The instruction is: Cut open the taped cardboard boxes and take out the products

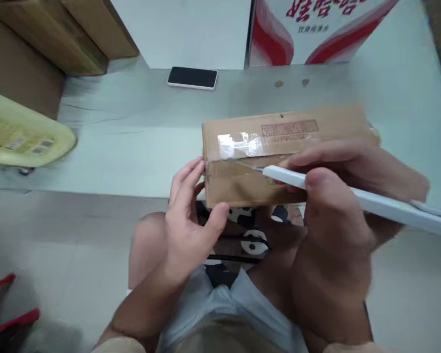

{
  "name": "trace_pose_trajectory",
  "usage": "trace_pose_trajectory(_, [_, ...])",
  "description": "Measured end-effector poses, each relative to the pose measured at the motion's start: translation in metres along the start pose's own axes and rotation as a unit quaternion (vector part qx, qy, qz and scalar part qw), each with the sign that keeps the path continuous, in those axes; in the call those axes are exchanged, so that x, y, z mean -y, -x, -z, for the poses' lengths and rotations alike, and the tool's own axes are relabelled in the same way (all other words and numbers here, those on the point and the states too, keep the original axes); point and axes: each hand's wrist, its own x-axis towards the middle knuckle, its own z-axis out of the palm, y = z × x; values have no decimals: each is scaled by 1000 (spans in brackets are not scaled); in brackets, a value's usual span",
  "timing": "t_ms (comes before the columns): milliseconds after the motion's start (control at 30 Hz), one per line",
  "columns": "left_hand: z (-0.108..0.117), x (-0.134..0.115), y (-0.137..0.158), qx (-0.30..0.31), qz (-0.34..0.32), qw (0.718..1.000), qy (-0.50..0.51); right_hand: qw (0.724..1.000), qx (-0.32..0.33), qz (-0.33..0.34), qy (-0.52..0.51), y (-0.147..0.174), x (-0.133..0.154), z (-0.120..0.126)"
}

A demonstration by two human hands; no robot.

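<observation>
A brown cardboard box (238, 189) with clear tape over its middle seam lies at the table's near edge, partly overhanging it. My left hand (191, 211) steadies its left end, fingers against the end face and thumb by the lower near corner. In my right hand (341, 196) is a slim white utility knife (284, 176), its thin metal tip at the taped seam. Along that seam the tape looks slit near the tip. The right part of the box is hidden behind my right hand.
A dark-screened phone (193, 78) lies on the pale table (143, 157) by a white box (194, 29). A red-and-white carton (305, 37) stands beside it. To the left are a yellow bottle (25, 132) and brown cartons (18, 59).
</observation>
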Motion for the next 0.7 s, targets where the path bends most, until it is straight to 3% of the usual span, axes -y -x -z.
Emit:
trace_pose_trajectory(133, [2, 1, 2, 11, -9, 1000, -3, 1000, 22, -3, -16, -1, 0, 1])
trace_pose_trajectory(333, [-11, 2, 2, -69, 62, 987, 131, 989, 133, 11, -71, -2, -1, 4])
trace_pose_trajectory(467, [-19, 7, 0, -104, 66, 983, 139, 990, 136, -7, -45, -2, 3, 0])
trace_pose_trajectory(700, [-19, 14, -2, -102, 35, 983, 149, 989, 149, -12, -8, -3, 7, -1])
